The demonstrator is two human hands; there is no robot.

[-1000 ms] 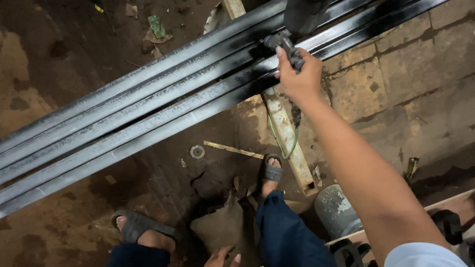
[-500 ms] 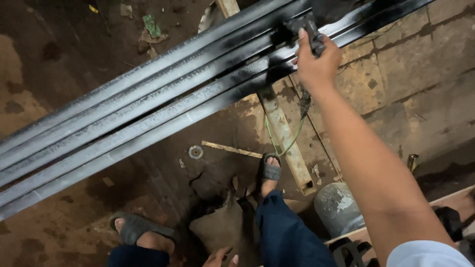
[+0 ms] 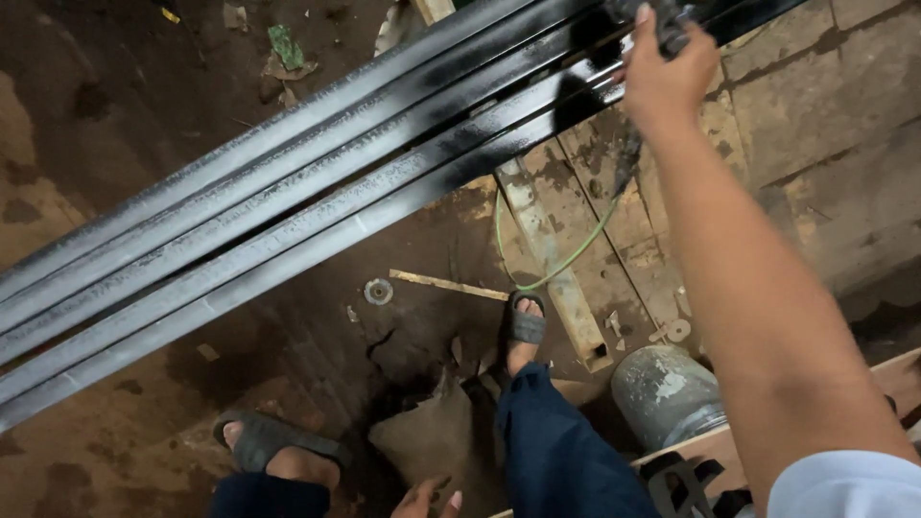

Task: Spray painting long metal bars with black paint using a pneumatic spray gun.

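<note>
Several long metal bars (image 3: 317, 201) run side by side from lower left to upper right. They are dull grey at the left and glossy black towards the upper right. My right hand (image 3: 662, 82) reaches over the black stretch and is closed on a dark spray tool (image 3: 674, 17) at the top edge. A thin green hose (image 3: 566, 257) hangs from the tool down to the floor. Only the fingertips of my left hand (image 3: 429, 497) show at the bottom edge. They are spread, hold nothing, and lie just below a brown sack (image 3: 432, 441).
My feet in grey sandals stand on dirty ground, one (image 3: 526, 321) under the bars and one (image 3: 273, 443) at lower left. A grey canister (image 3: 667, 393) lies at lower right beside a wooden edge (image 3: 710, 443). A pale plank (image 3: 552, 259), a wood strip (image 3: 446, 284) and a small disc (image 3: 378, 291) lie under the bars.
My right hand has slid up and to the right along the bars with the spray tool. The glossy black patch now reaches further along the bars.
</note>
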